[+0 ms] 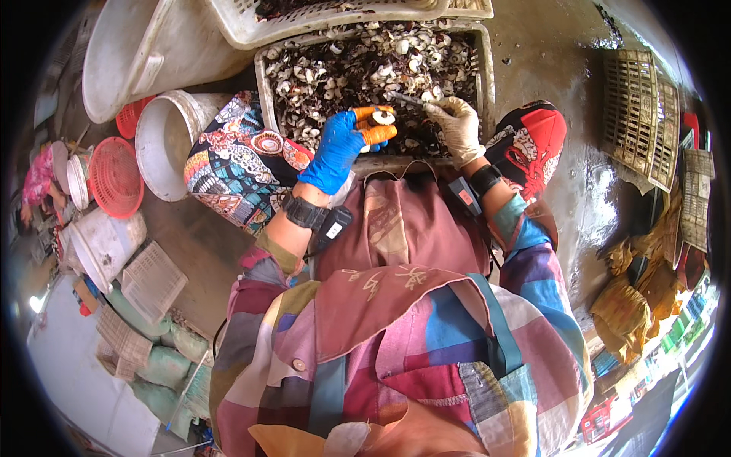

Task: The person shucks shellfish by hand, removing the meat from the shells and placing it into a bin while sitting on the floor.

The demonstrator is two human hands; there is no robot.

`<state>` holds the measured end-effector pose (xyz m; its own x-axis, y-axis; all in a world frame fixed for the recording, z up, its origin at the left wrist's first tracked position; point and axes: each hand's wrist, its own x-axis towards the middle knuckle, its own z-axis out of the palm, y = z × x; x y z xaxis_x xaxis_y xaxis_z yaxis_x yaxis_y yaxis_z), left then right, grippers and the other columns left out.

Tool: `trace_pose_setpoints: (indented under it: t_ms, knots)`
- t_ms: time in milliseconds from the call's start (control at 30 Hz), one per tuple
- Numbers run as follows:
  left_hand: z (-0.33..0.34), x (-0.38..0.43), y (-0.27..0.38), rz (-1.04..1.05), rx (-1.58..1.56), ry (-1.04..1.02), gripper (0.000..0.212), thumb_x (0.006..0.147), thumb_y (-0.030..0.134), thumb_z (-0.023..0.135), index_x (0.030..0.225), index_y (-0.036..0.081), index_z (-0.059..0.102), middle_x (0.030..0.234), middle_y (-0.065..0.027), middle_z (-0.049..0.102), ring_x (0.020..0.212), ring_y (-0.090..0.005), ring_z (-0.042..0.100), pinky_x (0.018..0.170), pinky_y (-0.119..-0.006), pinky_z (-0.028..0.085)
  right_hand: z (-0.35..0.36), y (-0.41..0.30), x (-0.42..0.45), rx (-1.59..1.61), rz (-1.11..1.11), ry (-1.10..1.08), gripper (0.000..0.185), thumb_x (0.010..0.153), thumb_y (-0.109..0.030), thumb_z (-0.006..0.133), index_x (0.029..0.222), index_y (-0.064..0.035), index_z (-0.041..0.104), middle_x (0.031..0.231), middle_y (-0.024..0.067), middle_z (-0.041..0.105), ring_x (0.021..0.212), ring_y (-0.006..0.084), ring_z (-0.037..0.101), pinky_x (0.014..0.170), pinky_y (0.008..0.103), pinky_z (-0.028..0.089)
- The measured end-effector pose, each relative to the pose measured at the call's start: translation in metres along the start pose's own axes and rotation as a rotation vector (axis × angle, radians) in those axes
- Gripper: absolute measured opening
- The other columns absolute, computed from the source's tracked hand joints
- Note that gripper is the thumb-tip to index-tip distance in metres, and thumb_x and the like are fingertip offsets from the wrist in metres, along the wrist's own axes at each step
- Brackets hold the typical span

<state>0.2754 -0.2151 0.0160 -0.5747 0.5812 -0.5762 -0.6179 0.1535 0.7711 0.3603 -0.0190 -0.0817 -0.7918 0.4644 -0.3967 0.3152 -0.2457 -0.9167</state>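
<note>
My left hand (337, 148), in a blue glove with orange finger covers, grips a small round pale piece (384, 117) with a dark centre; whether it is a shell or a mushroom I cannot tell. My right hand (458, 131), in a thin whitish glove, holds a slim dark knife-like tool (405, 99) pointing left towards the piece, apart from it. Both hands are above a shallow pale plastic crate (487, 74) between my knees. Whitish cup-shaped pieces and dark stringy scraps (365, 71) fill it.
Another white crate (331, 21) stands beyond. A large white tub (171, 51), a white bucket (165, 145) and a red plastic basket (117, 177) are at left. Slatted crates (637, 114) stand right on the wet floor (542, 63). Another person (43, 177) is at far left.
</note>
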Motion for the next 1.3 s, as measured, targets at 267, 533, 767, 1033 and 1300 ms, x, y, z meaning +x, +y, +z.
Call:
trace_pose_setpoints:
  t_ms: [267, 533, 767, 1033, 1300]
  knots:
    - [-0.004, -0.004, 0.004, 0.057, 0.080, -0.049, 0.035, 0.075, 0.009, 0.070, 0.109, 0.003, 0.062, 0.097, -0.0024, 0.065, 0.086, -0.0091, 0.060, 0.076, -0.022, 0.047, 0.031, -0.043, -0.031, -0.026, -0.089, -0.124, 0.015, 0.074, -0.006, 0.073, 0.087, -0.0024, 0.066, 0.080, 0.0013, 0.065, 0.066, 0.0062, 0.054, 0.064, 0.0213, 0.045]
    - [-0.002, -0.002, 0.003, 0.089, 0.023, -0.048, 0.038, 0.078, 0.009, 0.068, 0.114, 0.004, 0.058, 0.098, -0.0016, 0.064, 0.087, -0.0095, 0.060, 0.073, -0.020, 0.048, 0.010, -0.019, -0.008, 0.068, -0.025, -0.009, 0.014, 0.075, -0.003, 0.071, 0.087, -0.0012, 0.066, 0.080, -0.0003, 0.063, 0.070, 0.0053, 0.054, 0.065, 0.0197, 0.046]
    - [-0.007, 0.004, 0.007, 0.225, 0.111, 0.074, 0.038, 0.074, 0.004, 0.071, 0.110, 0.002, 0.059, 0.094, -0.0034, 0.064, 0.085, -0.0105, 0.060, 0.077, -0.024, 0.050, 0.010, -0.047, -0.021, 0.028, -0.194, -0.101, 0.015, 0.074, -0.003, 0.072, 0.087, -0.0018, 0.066, 0.082, 0.0009, 0.064, 0.074, 0.0073, 0.057, 0.069, 0.0215, 0.047]
    - [-0.007, 0.003, 0.011, 0.001, 0.058, -0.133, 0.037, 0.077, 0.016, 0.070, 0.112, 0.006, 0.059, 0.098, -0.0030, 0.064, 0.083, -0.0085, 0.060, 0.065, -0.020, 0.046, 0.012, -0.061, -0.018, 0.056, -0.148, -0.224, 0.015, 0.074, -0.005, 0.072, 0.088, -0.0018, 0.066, 0.088, 0.0035, 0.065, 0.080, 0.0094, 0.058, 0.073, 0.0230, 0.047]
    - [-0.004, 0.012, 0.000, -0.020, -0.457, -0.139, 0.035, 0.085, 0.006, 0.057, 0.119, 0.001, 0.052, 0.111, -0.0081, 0.059, 0.090, -0.0183, 0.061, 0.078, -0.025, 0.049, 0.031, -0.057, -0.027, 0.025, -0.204, -0.169, 0.018, 0.075, -0.006, 0.071, 0.091, -0.0031, 0.065, 0.086, 0.0036, 0.065, 0.077, 0.0084, 0.058, 0.071, 0.0228, 0.048]
